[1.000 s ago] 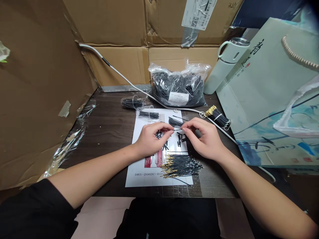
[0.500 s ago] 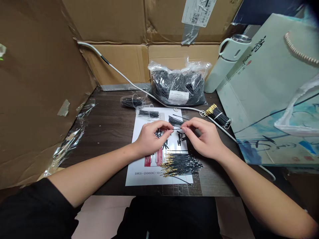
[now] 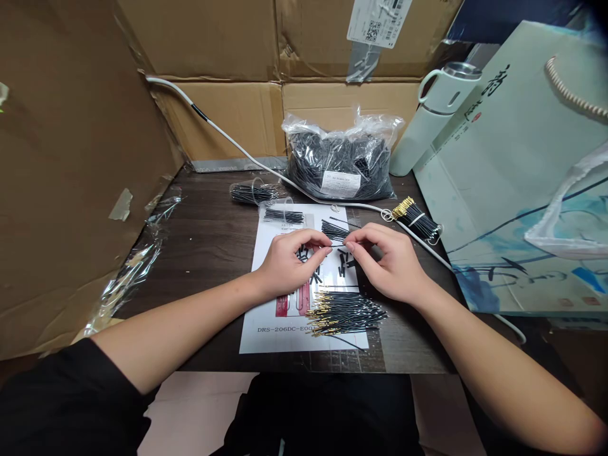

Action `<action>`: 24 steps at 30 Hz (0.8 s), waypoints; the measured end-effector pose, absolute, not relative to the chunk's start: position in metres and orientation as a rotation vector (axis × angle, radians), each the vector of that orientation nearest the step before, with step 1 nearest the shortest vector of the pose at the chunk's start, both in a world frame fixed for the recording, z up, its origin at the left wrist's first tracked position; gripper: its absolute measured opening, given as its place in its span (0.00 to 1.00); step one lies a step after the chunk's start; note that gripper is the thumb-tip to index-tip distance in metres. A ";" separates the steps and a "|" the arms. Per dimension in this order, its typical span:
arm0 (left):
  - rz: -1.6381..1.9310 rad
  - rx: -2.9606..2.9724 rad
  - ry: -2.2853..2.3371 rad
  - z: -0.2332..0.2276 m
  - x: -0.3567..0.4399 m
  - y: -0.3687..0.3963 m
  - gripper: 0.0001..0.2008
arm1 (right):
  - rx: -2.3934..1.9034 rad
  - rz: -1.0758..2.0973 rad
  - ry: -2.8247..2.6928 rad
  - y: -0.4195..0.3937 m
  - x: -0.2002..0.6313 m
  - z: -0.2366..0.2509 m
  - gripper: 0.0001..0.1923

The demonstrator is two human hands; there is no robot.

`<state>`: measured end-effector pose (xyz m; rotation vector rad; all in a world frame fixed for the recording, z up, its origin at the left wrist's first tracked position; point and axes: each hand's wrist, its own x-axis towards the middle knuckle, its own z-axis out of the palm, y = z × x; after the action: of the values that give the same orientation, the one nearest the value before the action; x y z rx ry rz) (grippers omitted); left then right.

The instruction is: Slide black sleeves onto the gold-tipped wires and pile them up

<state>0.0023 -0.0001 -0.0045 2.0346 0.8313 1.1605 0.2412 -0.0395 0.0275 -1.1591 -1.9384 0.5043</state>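
— What are the hands doing?
— The left hand (image 3: 289, 263) and right hand (image 3: 387, 263) pinch the two ends of one thin black wire (image 3: 338, 245), held just above the printed sheet (image 3: 270, 316) on the surface (image 3: 209, 247).
— And around that sheet?
— A loose pile of gold-tipped wires (image 3: 344, 315) lies on its near edge. A banded wire bundle (image 3: 415, 220) sits right of it, a plastic bag of wires (image 3: 339, 161) behind.

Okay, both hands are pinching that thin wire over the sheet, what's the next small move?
Probably lay the thin wire on the loose pile near you: left hand and right hand pinch its ends above the white sheet.
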 end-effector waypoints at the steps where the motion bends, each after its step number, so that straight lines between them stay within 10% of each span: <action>1: 1.158 2.032 0.832 -0.004 0.002 0.000 0.05 | -1.159 0.503 -1.938 -0.039 0.241 0.027 0.05; 15: 1.139 1.995 0.957 0.000 0.003 -0.002 0.17 | -1.213 0.453 -1.908 -0.031 0.247 0.022 0.05; 24: 1.100 2.109 1.003 0.000 0.002 0.000 0.09 | -1.299 0.306 -1.806 -0.001 0.252 -0.003 0.08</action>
<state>0.0019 0.0000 0.0001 2.1090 1.0033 1.1000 0.2522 -0.0012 -0.0029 -1.2989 -1.8056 0.3063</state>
